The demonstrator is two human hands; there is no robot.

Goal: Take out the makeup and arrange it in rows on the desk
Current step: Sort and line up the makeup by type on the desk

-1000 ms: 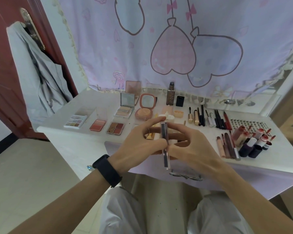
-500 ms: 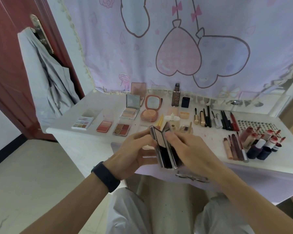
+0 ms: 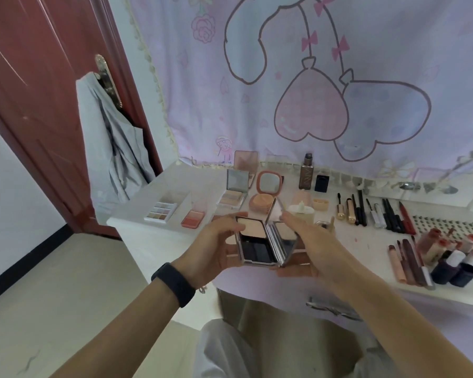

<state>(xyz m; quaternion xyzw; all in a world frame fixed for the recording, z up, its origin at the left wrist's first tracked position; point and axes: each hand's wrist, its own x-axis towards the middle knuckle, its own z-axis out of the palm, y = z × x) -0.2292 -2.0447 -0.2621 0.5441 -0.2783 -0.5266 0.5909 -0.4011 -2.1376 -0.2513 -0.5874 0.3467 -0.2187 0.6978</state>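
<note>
I hold a rectangular powder compact (image 3: pixel 260 242) open like a book above the desk's front edge. My left hand (image 3: pixel 212 246) grips its base, which shows a pale powder pan and a dark slot. My right hand (image 3: pixel 310 241) grips the mirrored lid on the right. Behind it on the white desk (image 3: pixel 137 214) lie rows of makeup: an eyeshadow palette (image 3: pixel 160 211), a blush pan (image 3: pixel 193 218), an open square compact (image 3: pixel 234 192) and a round peach compact (image 3: pixel 265 196).
Mascaras and pencils (image 3: pixel 372 211) lie in a row at the right, with lipsticks (image 3: pixel 445 255) nearer the edge. A brown bottle (image 3: pixel 306 171) stands at the back by the curtain (image 3: pixel 311 77). A red door (image 3: pixel 38 105) with a hanging grey garment (image 3: pixel 112 143) is to the left.
The compact was held shut and edge-on between both hands; its lid has swung open to the right, and the view has tilted up and closer.
</note>
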